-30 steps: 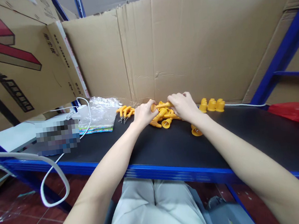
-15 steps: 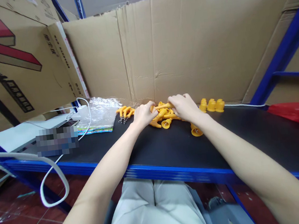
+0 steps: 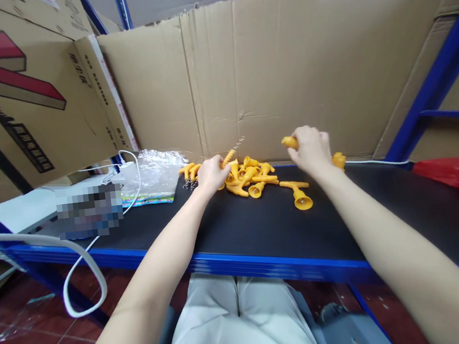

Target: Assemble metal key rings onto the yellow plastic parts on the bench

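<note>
My left hand [image 3: 212, 175] is closed around a yellow corkscrew [image 3: 230, 157]; its bare metal spiral points up and to the right. My right hand [image 3: 312, 149], raised off the table at the right, grips a yellow plastic bell-shaped sleeve [image 3: 289, 142]. Between the hands lies a pile of yellow T-handled corkscrews [image 3: 250, 176], several with flared sleeves on. One corkscrew with its sleeve [image 3: 302, 201] lies apart, nearer the front edge. Behind the right hand, part of a yellow sleeve [image 3: 338, 160] shows; the others of that group are hidden.
Several yellow handles with bare spirals [image 3: 189, 172] lie left of my left hand. Beside them are clear plastic bags [image 3: 157, 172]. A cardboard wall [image 3: 285, 77] closes off the back. Red plastic [image 3: 457, 176] lies far right; a white cable [image 3: 77, 255] hangs at left.
My hands have moved apart. The spiral now shows bare in my left hand, and my right hand has gone right and up with the sleeve, in front of the standing sleeves.
</note>
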The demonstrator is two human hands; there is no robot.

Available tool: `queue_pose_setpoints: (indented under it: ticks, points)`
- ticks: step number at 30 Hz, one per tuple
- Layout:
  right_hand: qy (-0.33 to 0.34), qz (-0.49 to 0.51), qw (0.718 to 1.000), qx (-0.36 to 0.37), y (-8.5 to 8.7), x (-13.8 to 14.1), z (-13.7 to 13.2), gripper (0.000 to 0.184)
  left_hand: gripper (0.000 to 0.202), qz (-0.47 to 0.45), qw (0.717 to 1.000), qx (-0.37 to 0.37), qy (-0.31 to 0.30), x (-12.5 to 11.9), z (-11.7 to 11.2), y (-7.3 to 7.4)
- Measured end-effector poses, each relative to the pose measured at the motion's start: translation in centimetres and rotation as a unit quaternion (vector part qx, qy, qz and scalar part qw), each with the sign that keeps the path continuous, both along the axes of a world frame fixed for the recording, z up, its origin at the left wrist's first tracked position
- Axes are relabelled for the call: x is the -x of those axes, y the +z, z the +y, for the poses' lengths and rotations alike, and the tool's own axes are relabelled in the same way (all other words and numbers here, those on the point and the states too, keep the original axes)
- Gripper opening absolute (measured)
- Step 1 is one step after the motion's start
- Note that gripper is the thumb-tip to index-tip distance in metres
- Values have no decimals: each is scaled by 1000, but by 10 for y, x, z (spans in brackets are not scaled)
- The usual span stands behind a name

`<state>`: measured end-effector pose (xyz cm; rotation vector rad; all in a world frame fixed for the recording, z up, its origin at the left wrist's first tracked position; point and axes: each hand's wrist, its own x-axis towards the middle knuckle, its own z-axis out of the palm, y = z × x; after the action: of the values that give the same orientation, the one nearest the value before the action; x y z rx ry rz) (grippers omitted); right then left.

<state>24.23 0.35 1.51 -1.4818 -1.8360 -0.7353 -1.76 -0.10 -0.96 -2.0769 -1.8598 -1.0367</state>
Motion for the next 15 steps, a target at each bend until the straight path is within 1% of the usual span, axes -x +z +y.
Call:
queue_pose_setpoints:
  ticks: [2, 4, 7, 9, 11, 13, 15]
  points:
    - [-67, 79, 995, -12, -2, -23, 8, 31, 20, -26, 999, -4, 19, 6, 7, -1]
    - [-134, 161, 978, -6, -7, -48, 15, 38, 18, -61, 998, -10, 25, 12, 14, -3]
    - [-206, 281, 935, 62, -25, -81, 22, 41, 18, -131, 991, -8, 13, 21, 24, -8]
    - [-236, 327, 908, 112, -40, -98, 26, 41, 20, -171, 985, -22, 1, 28, 30, -13]
    - [-249, 360, 885, 160, -56, -110, 30, 41, 25, -184, 982, -37, -2, 34, 35, -18]
    - [-248, 383, 866, 203, -67, -119, 34, 40, 34, -170, 985, -37, 5, 40, 39, -22]
    - [-244, 382, 860, 232, -72, -124, 39, 37, 43, -133, 991, -27, 18, 44, 43, -27]
